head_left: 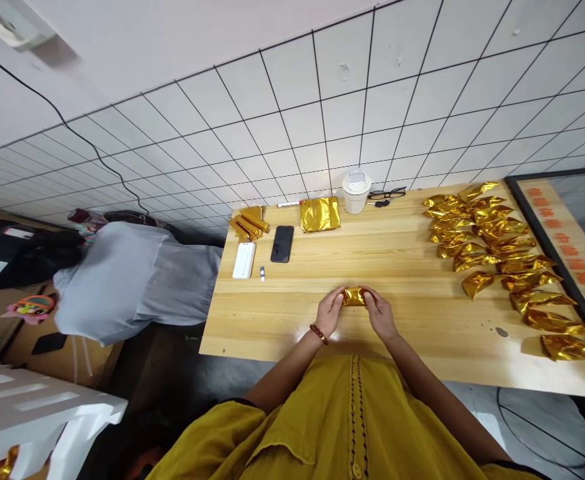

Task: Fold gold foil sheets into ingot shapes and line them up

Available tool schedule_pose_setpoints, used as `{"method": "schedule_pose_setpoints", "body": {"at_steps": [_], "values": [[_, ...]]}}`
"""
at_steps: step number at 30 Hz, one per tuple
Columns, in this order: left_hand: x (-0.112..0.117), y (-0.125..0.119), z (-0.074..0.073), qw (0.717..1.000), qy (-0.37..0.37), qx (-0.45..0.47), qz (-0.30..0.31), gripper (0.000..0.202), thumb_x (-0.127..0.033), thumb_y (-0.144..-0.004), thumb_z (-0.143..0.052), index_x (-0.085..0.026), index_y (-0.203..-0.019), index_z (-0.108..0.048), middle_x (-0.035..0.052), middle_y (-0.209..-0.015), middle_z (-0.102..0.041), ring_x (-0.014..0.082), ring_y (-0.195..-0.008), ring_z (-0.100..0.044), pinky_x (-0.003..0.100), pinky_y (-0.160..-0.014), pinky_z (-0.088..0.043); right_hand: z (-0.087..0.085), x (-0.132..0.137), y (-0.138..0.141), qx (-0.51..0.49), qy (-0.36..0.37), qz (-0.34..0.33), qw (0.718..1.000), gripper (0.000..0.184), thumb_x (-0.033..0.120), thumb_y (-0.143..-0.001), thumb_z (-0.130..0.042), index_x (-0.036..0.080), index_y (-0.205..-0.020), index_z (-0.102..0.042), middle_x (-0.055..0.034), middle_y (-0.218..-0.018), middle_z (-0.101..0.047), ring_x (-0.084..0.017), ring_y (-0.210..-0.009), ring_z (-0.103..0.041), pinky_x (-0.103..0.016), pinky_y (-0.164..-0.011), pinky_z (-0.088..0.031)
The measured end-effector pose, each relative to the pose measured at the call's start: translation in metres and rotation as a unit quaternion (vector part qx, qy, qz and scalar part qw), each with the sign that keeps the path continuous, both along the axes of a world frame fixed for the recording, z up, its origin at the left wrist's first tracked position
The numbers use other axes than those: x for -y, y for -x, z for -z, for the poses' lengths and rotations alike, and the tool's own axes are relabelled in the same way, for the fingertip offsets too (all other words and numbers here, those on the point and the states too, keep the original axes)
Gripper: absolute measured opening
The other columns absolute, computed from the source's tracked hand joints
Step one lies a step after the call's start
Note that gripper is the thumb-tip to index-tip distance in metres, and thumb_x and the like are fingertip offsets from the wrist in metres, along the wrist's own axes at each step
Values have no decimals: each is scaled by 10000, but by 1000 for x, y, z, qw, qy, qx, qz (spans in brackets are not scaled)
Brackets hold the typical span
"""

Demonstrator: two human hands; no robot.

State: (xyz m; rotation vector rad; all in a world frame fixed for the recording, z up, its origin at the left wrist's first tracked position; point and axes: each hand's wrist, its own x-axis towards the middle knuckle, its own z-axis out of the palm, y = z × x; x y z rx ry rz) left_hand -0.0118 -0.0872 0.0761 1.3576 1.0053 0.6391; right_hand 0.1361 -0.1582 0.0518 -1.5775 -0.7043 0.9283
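Note:
Between my two hands, close to the table's near side, is a small piece of folded gold foil paper [354, 297]. My left hand [330, 311], with a beaded bracelet at the wrist, pinches its left end. The fingers of my right hand [381, 316] are closed on its right end. Farther back lies a flat stack of gold foil sheets [320, 215]. Narrow gold foil strips [250, 224] sit at the table's back left corner. Folded gold foil pieces [505, 247] fill the right side in rows.
On the wooden table [282, 313] are a black phone [282, 244], a white power bank [243, 261], a small blue-and-white item [262, 273], a marker [289, 203], a lidded white cup [357, 193] and eyeglasses [388, 194]. A tiled wall [282, 133] stands behind. Grey cloth [137, 280] covers something at left.

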Motion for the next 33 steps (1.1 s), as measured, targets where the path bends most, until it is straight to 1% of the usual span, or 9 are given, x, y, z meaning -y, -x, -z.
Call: {"method": "schedule_pose_setpoints", "body": {"at_steps": [5, 9, 13, 15, 17, 19, 24, 28, 33], "values": [[-3, -3, -6, 998, 43, 12, -40, 548, -630, -911, -508, -192, -1178, -701, 125, -1218, -701, 258, -1036, -649, 346, -736, -552, -6, -1, 4, 28, -3, -13, 1000, 561, 665, -881, -505, 195, -1107, -710, -116, -1083, -749, -283, -1024, -677, -443, -954, -510], [-5, -5, -8, 993, 79, 41, -81, 639, -672, -870, -554, -151, -1224, -659, 159, -1235, -692, 254, -1009, -650, 316, -696, -532, -6, -2, 10, 14, 18, -13, 1000, 583, 670, -871, -505, 184, -1114, -715, -107, -1005, -752, -267, -903, -680, -398, -806, -551], [-5, -6, -7, 993, 56, 64, -78, 568, -631, -867, -599, -151, -1155, -698, 150, -1203, -711, 253, -1061, -650, 364, -898, -516, -8, -3, 14, -12, 28, 0, 1000, 621, 690, -881, -476, 160, -1088, -724, -87, -892, -743, -225, -727, -647, -353, -660, -541], [-4, -5, -6, 996, 35, 59, -60, 517, -604, -879, -602, -144, -1077, -734, 145, -1151, -731, 258, -1079, -649, 382, -979, -482, -10, -3, 14, -7, 14, -2, 1000, 602, 680, -897, -467, 162, -1042, -736, -84, -879, -744, -232, -759, -659, -357, -693, -545], [-3, -5, -5, 997, 25, 57, -50, 499, -594, -876, -615, -146, -1051, -747, 140, -1124, -740, 263, -1075, -654, 394, -999, -472, -12, -3, 13, 8, -11, -16, 1000, 555, 655, -904, -488, 175, -1008, -745, -87, -915, -753, -253, -859, -679, -373, -781, -548], [-3, -6, -3, 996, 29, 64, -59, 494, -598, -866, -624, -150, -1030, -752, 133, -1100, -746, 266, -1051, -660, 405, -982, -479, -12, -3, 11, 16, -30, -32, 999, 517, 636, -905, -508, 189, -1006, -748, -90, -966, -759, -263, -919, -684, -378, -817, -546], [-4, -10, -1, 985, 74, 99, -116, 494, -616, -830, -656, -148, -961, -747, 127, -1004, -756, 250, -963, -671, 385, -912, -498, -7, -2, 11, 6, -34, -33, 999, 515, 636, -899, -520, 195, -1042, -745, -96, -995, -760, -250, -860, -684, -359, -723, -550], [-4, -11, -2, 978, 110, 119, -130, 529, -632, -799, -687, -136, -976, -730, 133, -988, -755, 241, -932, -672, 368, -878, -506, -3, -3, 13, -31, -21, -14, 999, 554, 667, -868, -548, 183, -1056, -740, -98, -988, -752, -240, -847, -673, -343, -688, -543], [-1, -11, -3, 976, 132, 105, -140, 583, -642, -786, -695, -143, -1087, -715, 144, -1098, -735, 227, -914, -661, 293, -687, -512, 0, -6, 16, -113, 18, 35, 993, 630, 731, -805, -581, 175, -1060, -733, -92, -968, -736, -220, -831, -653, -312, -659, -526]]}}
